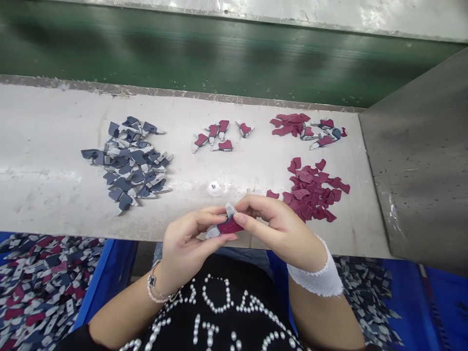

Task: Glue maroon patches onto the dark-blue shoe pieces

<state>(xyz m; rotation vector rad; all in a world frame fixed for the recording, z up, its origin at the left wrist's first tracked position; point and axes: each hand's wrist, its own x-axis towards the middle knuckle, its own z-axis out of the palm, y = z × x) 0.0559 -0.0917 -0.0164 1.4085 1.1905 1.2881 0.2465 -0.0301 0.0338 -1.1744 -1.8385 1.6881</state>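
Note:
My left hand (195, 237) and my right hand (280, 229) meet above the near edge of the worktable. Between their fingertips is one small part (229, 226) with a maroon face and light grey ends. The left thumb and fingers pinch its left end, while the right thumb and forefinger press on its upper right. Just beyond the hands lies a small white round piece (214, 188). To the right is a pile of maroon pieces (310, 190). On the left lies a heap of dark blue and grey parts (135, 165). Several maroon-faced assembled parts (223, 127) lie in the middle.
At the back right are more maroon pieces (288, 124) beside assembled parts (324, 141). A green wall (219, 63) bounds the table's back, a metal panel (420, 161) its right. Below stand a blue bin of mixed parts (95, 287) and another blue bin (411, 302).

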